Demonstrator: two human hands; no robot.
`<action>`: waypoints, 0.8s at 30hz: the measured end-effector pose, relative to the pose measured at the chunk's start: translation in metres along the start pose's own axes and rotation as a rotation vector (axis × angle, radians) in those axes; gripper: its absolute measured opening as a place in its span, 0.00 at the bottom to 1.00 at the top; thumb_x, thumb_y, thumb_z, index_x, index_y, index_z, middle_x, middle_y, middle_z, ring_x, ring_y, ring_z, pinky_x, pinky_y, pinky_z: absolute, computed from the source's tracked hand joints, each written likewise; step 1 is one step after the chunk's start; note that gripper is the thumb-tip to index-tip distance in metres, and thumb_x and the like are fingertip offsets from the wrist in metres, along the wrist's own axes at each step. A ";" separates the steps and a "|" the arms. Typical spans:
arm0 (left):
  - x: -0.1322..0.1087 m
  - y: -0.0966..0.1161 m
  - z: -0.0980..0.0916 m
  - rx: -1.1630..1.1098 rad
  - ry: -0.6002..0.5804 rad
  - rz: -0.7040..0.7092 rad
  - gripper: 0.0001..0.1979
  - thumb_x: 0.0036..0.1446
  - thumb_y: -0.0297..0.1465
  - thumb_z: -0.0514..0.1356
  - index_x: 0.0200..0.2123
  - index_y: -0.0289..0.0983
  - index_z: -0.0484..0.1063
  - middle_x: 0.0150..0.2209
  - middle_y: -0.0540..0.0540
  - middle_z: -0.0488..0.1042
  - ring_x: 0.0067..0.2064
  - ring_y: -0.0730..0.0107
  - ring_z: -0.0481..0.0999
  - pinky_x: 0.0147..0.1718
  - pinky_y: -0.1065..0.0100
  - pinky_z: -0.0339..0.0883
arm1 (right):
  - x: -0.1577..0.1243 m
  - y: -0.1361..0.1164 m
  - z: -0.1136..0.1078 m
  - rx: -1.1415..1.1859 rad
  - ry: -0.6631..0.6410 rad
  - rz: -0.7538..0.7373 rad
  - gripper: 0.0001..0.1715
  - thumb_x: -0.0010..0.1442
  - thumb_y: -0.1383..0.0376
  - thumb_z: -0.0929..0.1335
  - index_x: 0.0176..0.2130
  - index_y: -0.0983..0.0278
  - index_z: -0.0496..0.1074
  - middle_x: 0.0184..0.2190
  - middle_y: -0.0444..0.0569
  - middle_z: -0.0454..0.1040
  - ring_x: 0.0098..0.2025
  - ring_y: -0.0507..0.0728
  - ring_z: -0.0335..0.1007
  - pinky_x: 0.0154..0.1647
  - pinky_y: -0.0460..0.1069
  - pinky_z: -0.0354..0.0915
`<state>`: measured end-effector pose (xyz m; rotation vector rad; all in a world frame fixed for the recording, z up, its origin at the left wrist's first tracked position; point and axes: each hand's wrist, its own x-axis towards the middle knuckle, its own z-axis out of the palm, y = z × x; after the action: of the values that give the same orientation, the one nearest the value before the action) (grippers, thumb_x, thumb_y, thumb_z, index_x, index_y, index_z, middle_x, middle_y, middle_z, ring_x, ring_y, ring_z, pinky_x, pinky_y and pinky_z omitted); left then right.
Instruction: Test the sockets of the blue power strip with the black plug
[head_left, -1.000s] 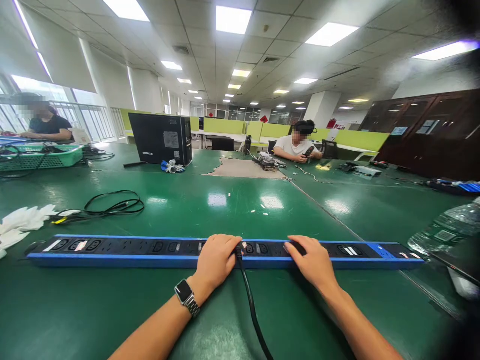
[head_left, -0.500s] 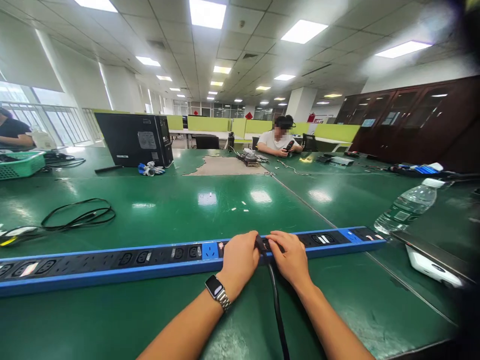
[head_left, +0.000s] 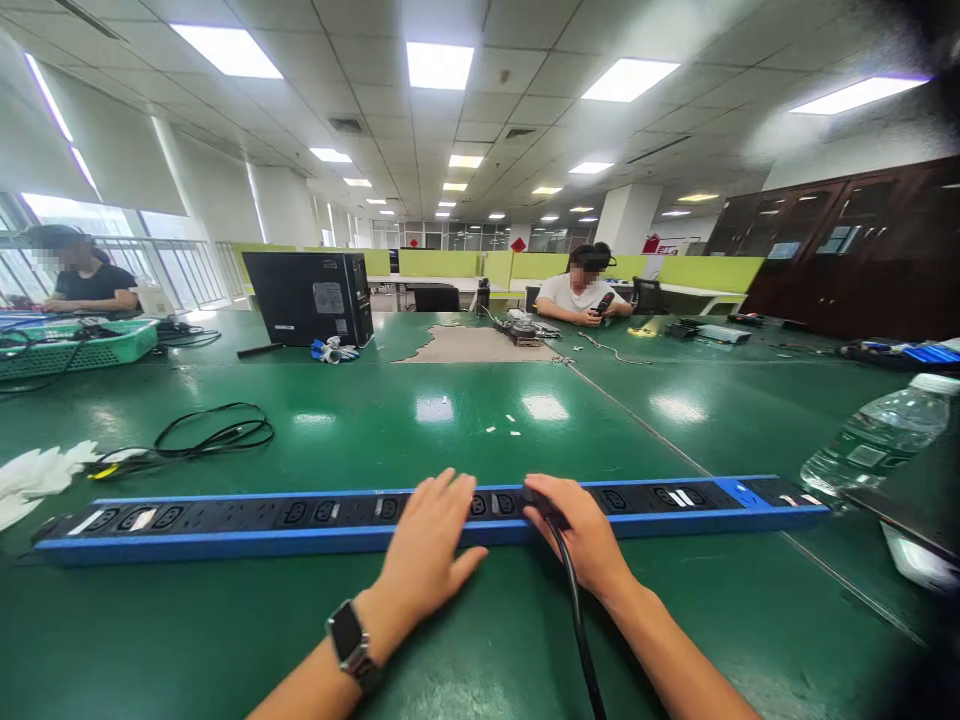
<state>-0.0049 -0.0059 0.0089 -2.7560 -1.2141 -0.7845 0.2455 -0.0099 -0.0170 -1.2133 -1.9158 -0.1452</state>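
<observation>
Nearest the viewer, a black cable is trailed over the bench to a black plug, which is pinched between the thumb and fingers of the right hand. Half a second earlier the plug was closely flanked by both hands; since then the left hand has been drawn away to the left, its grip now loose, the thumb set apart from the fingers and nothing held. The plug is thus judged to be managed by the right hand alone. It is placed at the fingertips of that grip, over the socket row of the blue-edged power strip, right of the strip's middle; whether it is seated in a socket cannot be told. Beyond the strip, a coiled black cord is seen at left and a plastic bottle at right. Farther off, a black computer case is stood on the bench, and a dark object is held by a co-worker.
</observation>
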 end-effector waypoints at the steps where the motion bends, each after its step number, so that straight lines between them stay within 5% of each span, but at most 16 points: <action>1: -0.012 -0.018 -0.008 0.036 0.053 -0.040 0.32 0.58 0.36 0.60 0.64 0.36 0.57 0.62 0.37 0.66 0.65 0.50 0.60 0.62 0.47 0.54 | 0.001 -0.001 0.001 -0.001 0.016 0.002 0.16 0.63 0.59 0.66 0.50 0.57 0.72 0.46 0.50 0.78 0.48 0.59 0.73 0.49 0.57 0.69; 4: -0.043 -0.068 -0.027 0.128 0.121 -0.175 0.25 0.59 0.41 0.59 0.58 0.38 0.67 0.56 0.38 0.72 0.59 0.49 0.68 0.59 0.45 0.59 | 0.004 -0.005 -0.002 -0.003 0.041 -0.020 0.15 0.63 0.60 0.65 0.49 0.56 0.73 0.44 0.50 0.79 0.45 0.59 0.74 0.47 0.57 0.70; 7: -0.059 -0.094 -0.032 0.140 0.097 -0.207 0.26 0.57 0.47 0.60 0.55 0.40 0.70 0.54 0.40 0.74 0.56 0.51 0.71 0.57 0.47 0.62 | 0.011 -0.014 -0.010 -0.010 0.142 -0.021 0.14 0.62 0.60 0.66 0.48 0.56 0.74 0.43 0.50 0.79 0.43 0.59 0.75 0.46 0.57 0.71; 10: -0.062 -0.093 -0.029 0.129 0.106 -0.207 0.27 0.55 0.47 0.62 0.55 0.40 0.70 0.54 0.40 0.73 0.55 0.50 0.71 0.57 0.48 0.63 | 0.022 -0.034 -0.007 -0.015 0.282 0.040 0.14 0.62 0.59 0.67 0.48 0.57 0.73 0.42 0.51 0.78 0.42 0.59 0.74 0.45 0.55 0.70; 18: -0.059 -0.082 -0.030 0.144 0.098 -0.248 0.27 0.53 0.44 0.66 0.54 0.38 0.71 0.53 0.39 0.73 0.55 0.50 0.70 0.57 0.48 0.62 | 0.034 -0.089 0.062 0.040 0.006 0.066 0.14 0.62 0.57 0.67 0.46 0.59 0.74 0.35 0.50 0.77 0.37 0.58 0.71 0.40 0.54 0.67; 24: -0.053 -0.074 -0.033 0.016 0.134 -0.260 0.26 0.54 0.41 0.65 0.55 0.40 0.70 0.53 0.40 0.73 0.55 0.52 0.71 0.56 0.49 0.63 | 0.028 -0.092 0.065 -0.009 -0.079 0.031 0.15 0.62 0.60 0.66 0.49 0.57 0.72 0.41 0.49 0.79 0.40 0.58 0.71 0.45 0.56 0.65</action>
<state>-0.1007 0.0020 0.0013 -2.5168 -1.5605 -0.9562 0.1300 -0.0065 -0.0100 -1.2713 -1.9652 -0.0900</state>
